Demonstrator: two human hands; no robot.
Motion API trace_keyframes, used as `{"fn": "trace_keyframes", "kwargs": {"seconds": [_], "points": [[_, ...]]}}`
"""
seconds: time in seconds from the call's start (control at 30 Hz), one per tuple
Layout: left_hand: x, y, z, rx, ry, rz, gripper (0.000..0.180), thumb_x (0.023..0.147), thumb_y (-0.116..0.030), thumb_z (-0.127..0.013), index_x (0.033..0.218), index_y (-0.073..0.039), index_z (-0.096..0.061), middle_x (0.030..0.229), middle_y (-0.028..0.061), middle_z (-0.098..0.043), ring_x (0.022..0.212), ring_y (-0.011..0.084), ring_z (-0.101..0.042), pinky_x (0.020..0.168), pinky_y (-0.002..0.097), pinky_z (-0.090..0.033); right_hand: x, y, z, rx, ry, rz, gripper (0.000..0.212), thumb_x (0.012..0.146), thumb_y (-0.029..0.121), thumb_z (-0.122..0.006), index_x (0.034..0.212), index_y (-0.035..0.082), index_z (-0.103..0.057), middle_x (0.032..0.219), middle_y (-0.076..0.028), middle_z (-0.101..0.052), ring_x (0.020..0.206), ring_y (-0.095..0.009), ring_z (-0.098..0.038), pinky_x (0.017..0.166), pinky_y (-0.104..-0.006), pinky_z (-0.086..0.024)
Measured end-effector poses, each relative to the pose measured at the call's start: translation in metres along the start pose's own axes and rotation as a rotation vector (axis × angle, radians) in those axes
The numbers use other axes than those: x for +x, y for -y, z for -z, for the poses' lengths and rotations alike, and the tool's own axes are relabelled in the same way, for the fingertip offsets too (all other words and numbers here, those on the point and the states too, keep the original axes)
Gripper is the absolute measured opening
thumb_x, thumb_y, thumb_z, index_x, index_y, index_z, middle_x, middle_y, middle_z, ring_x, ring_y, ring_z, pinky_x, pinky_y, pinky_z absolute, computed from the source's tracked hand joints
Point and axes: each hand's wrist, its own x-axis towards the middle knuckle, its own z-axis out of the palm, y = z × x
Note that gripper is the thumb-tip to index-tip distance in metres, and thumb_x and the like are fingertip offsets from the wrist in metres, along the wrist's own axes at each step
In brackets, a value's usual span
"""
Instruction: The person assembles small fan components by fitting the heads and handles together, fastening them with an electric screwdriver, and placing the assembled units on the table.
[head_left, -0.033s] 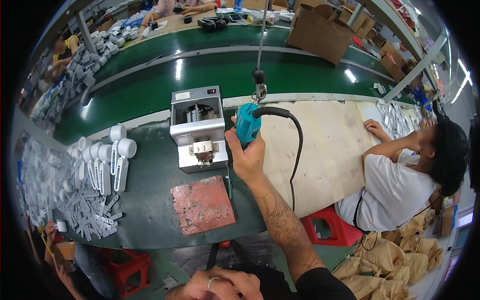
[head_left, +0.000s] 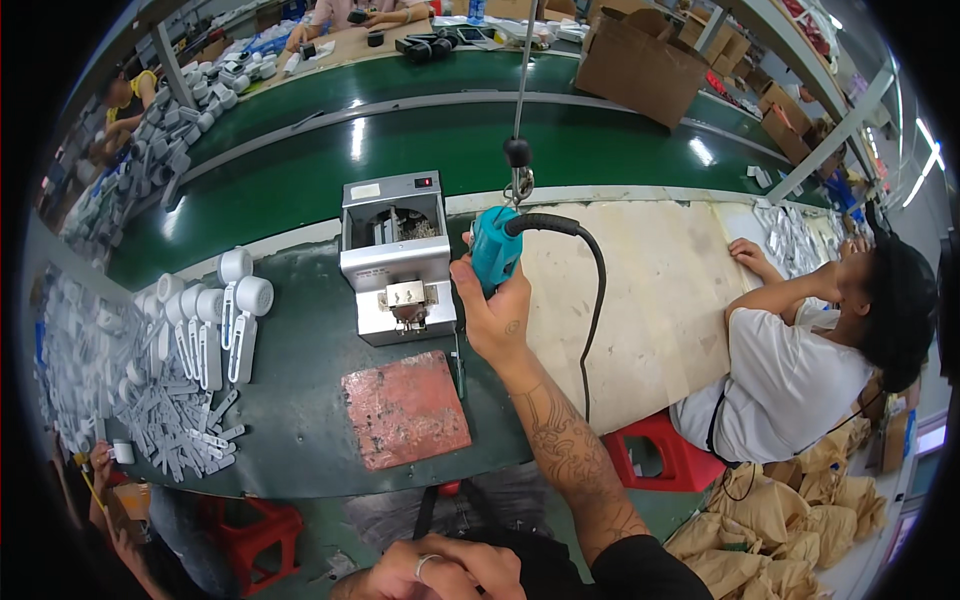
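Note:
My right hand (head_left: 493,312) is wrapped round a teal electric screwdriver (head_left: 492,248), which hangs upright from a cord and has a black cable curving off it. Just left of it stands a metal screw feeder (head_left: 394,258) with an open top. Nearer me lies a worn red square pad (head_left: 405,412). At the lower edge my left hand (head_left: 445,570), wearing a ring, rests before my body with its fingers curled in. What it may hold is hidden. White round-headed handles (head_left: 238,325) stand grouped at the left of the dark table, beside a heap of slim grey strips (head_left: 180,432).
Beyond the table runs a green conveyor (head_left: 480,140) with a cardboard box (head_left: 640,65) on it. At the right a co-worker in a white shirt (head_left: 780,385) sits on a red stool (head_left: 660,455), leaning on a pale board (head_left: 640,290). Other people work at the left and far side.

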Motion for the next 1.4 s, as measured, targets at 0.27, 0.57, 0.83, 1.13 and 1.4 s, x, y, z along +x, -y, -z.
{"fn": "trace_keyframes", "kwargs": {"seconds": [0.27, 0.57, 0.83, 1.13, 1.4], "points": [[-0.001, 0.000, -0.003, 0.020, -0.013, -0.001, 0.038, 0.081, -0.030, -0.071, 0.104, 0.000, -0.070, 0.099, 0.0161, -0.068, 0.079, 0.0256, -0.060, 0.070, 0.0368, -0.046, -0.001, 0.002, -0.001, -0.004, -0.020, 0.011, 0.036, 0.095, 0.014, -0.071, 0.125, -0.001, -0.058, 0.113, -0.007, -0.068, 0.094, -0.011, -0.062, 0.088, -0.0289, -0.050], [0.000, 0.016, 0.025, -0.052, -0.604, -0.065, 0.022, 0.085, 0.006, -0.060, 0.096, -0.009, -0.047, 0.096, 0.0067, -0.049, 0.073, 0.0159, -0.044, 0.068, 0.0311, -0.035, 0.001, 0.004, -0.004, -0.054, -0.088, 0.119, 0.030, 0.093, 0.020, -0.074, 0.109, 0.000, -0.058, 0.077, -0.009, -0.065, 0.066, -0.017, -0.061, 0.063, -0.0307, -0.049], [0.002, 0.020, 0.043, -0.132, -0.683, -0.023, 0.028, 0.083, 0.012, -0.055, 0.100, -0.010, -0.048, 0.098, 0.0044, -0.048, 0.074, 0.0121, -0.043, 0.071, 0.0286, -0.035, 0.002, 0.006, -0.001, 0.002, -0.026, -0.007, 0.035, 0.096, 0.019, -0.071, 0.122, -0.002, -0.060, 0.098, -0.003, -0.066, 0.087, -0.010, -0.060, 0.083, -0.0271, -0.048], [0.001, 0.019, 0.043, -0.131, -0.675, -0.026, 0.029, 0.083, 0.012, -0.056, 0.099, -0.010, -0.048, 0.098, 0.0034, -0.048, 0.075, 0.0120, -0.043, 0.070, 0.0279, -0.035, 0.000, 0.006, -0.002, 0.014, -0.024, -0.002, 0.036, 0.096, 0.020, -0.071, 0.122, -0.002, -0.060, 0.097, -0.003, -0.065, 0.086, -0.009, -0.059, 0.083, -0.0265, -0.048], [-0.003, 0.023, 0.047, -0.112, -0.630, -0.010, 0.019, 0.099, -0.021, -0.064, 0.098, -0.009, -0.049, 0.092, 0.0036, -0.048, 0.072, 0.0109, -0.041, 0.070, 0.0271, -0.035, 0.000, 0.004, -0.003, 0.023, -0.024, -0.006, 0.036, 0.096, 0.020, -0.071, 0.123, -0.002, -0.060, 0.096, -0.002, -0.065, 0.086, -0.008, -0.058, 0.082, -0.0257, -0.048]]}}
